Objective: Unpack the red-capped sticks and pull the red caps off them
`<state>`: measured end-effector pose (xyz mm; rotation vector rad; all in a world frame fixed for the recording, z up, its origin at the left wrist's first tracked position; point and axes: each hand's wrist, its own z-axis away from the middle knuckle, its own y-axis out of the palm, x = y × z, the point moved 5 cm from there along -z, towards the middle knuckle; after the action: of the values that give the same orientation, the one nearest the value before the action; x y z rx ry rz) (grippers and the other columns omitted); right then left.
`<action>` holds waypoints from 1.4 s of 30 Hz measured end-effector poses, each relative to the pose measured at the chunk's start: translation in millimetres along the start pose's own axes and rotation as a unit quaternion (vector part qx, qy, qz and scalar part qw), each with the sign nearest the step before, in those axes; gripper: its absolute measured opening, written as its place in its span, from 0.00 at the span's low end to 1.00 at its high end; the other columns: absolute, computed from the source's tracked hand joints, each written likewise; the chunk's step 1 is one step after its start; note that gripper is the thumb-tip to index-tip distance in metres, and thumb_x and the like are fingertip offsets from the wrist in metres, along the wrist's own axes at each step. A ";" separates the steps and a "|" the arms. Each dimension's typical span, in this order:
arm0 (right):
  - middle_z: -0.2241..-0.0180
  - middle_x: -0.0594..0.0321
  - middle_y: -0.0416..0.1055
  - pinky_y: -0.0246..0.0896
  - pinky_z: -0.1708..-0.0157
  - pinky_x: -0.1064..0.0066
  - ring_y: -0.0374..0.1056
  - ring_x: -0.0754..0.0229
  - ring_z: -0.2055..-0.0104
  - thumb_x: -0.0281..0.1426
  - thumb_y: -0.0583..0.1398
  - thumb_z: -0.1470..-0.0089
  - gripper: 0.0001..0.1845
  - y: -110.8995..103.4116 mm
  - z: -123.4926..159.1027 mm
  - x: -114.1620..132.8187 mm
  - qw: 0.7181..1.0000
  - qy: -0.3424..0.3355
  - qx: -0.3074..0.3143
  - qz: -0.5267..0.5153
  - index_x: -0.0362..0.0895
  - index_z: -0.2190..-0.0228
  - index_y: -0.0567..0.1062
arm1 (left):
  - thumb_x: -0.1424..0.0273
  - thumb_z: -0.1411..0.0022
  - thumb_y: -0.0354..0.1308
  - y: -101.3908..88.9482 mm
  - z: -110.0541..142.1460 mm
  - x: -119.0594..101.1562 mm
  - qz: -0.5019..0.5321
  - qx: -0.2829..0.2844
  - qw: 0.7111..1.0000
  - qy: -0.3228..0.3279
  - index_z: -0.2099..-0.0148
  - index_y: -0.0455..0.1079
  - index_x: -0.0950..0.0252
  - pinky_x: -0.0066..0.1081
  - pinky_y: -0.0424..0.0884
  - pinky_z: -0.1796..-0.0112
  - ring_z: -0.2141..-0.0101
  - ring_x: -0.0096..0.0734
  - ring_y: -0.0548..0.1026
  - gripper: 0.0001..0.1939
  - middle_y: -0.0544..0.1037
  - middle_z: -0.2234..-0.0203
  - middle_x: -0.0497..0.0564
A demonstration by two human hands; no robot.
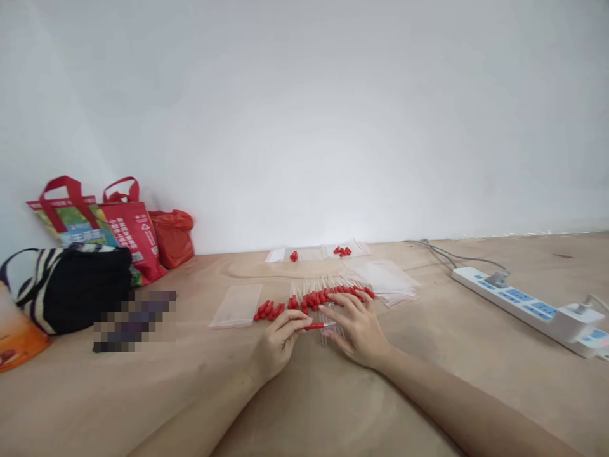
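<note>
Between the fingertips of my left hand [280,343] is a red-handled stick [314,326], its thin pale shaft pointing right. My right hand [359,327] is beside that shaft, thumb and fingers apart, with fingertips over red-ended sticks. Whether it touches the held stick I cannot tell. Thin clear pieces [325,337] lie on the table between the two hands. A row of sticks with red ends [314,298] lies just beyond, pale shafts pointing away. Left of the row is a small group of red pieces [269,310].
Clear plastic bags [236,306] lie left of the row, and more bags [383,280] to its right. Farther back, another bag bears red pieces [342,251]. A power strip [523,304] with plugs stands right. Carrier bags [133,235] and a black bag [85,285] are left.
</note>
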<state>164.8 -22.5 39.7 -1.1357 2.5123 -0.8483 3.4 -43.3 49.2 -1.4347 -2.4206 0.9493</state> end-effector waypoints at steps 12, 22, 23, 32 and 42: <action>0.83 0.69 0.66 0.38 0.52 0.60 0.56 0.65 0.71 0.30 0.54 0.48 0.07 3.3 1.3 9.2 0.997 -0.066 -0.031 0.020 0.48 0.68 0.72 | 0.69 0.42 0.51 19.3 -1.8 -1.0 -0.125 0.077 0.989 0.002 0.55 0.66 0.63 0.44 0.63 0.52 0.52 0.38 0.66 0.12 0.72 0.57 0.54; 0.83 0.69 0.65 0.37 0.52 0.58 0.58 0.63 0.70 0.31 0.51 0.46 0.10 0.1 4.9 12.3 0.997 -0.063 0.039 0.013 0.49 0.73 0.71 | 0.77 0.41 0.47 16.3 -3.1 -13.3 -0.127 0.067 0.989 0.030 0.66 0.68 0.62 0.43 0.58 0.51 0.62 0.30 0.72 0.10 0.77 0.71 0.47; 0.83 0.69 0.65 0.37 0.52 0.58 0.58 0.63 0.70 0.31 0.51 0.46 0.10 -0.4 4.9 12.3 0.997 -0.065 0.037 0.012 0.48 0.74 0.71 | 0.77 0.41 0.46 15.7 -3.3 -13.9 -0.124 0.067 0.990 0.030 0.66 0.68 0.63 0.42 0.57 0.51 0.62 0.30 0.72 0.10 0.77 0.71 0.47; 0.84 0.70 0.64 0.36 0.52 0.58 0.58 0.64 0.70 0.31 0.51 0.46 0.10 -3.9 5.3 13.0 0.997 -0.080 0.004 -0.002 0.47 0.73 0.71 | 0.79 0.42 0.44 16.7 -4.7 -14.6 -0.103 0.085 0.991 0.014 0.68 0.66 0.64 0.41 0.55 0.49 0.64 0.27 0.72 0.11 0.75 0.74 0.47; 0.80 0.66 0.69 0.42 0.66 0.69 0.60 0.67 0.76 0.33 0.49 0.44 0.14 -3.2 9.7 -29.9 0.992 0.114 0.019 0.044 0.49 0.64 0.74 | 0.73 0.40 0.45 -7.7 6.4 15.9 -0.121 -0.010 0.987 -0.104 0.60 0.67 0.64 0.28 0.68 0.67 0.68 0.28 0.70 0.10 0.69 0.69 0.51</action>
<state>190.8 -5.7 33.7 -0.9562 2.6922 -1.0512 -13.4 -35.4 46.2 -1.0604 -2.6811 1.0648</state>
